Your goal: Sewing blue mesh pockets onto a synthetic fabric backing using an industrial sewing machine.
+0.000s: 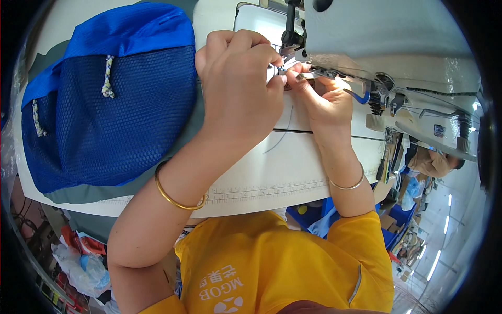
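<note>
Both my hands meet at the needle area of a white sewing machine. My left hand is closed, its thumb and index finger pinched beside the presser foot. Close against it, my right hand also pinches with thumb and index finger. Whatever lies between the fingertips is too small to make out. A thin loose thread curves over the machine bed just below the hands; its upper end is lost near them. Left of my left hand lies a blue bag with a mesh front and two patterned cord pulls.
Grey fabric lies under the bag. A printed ruler strip runs along the front of the white table. Blue bins stand below the edge. Plastic bags are low at left. Another person is in the background at right.
</note>
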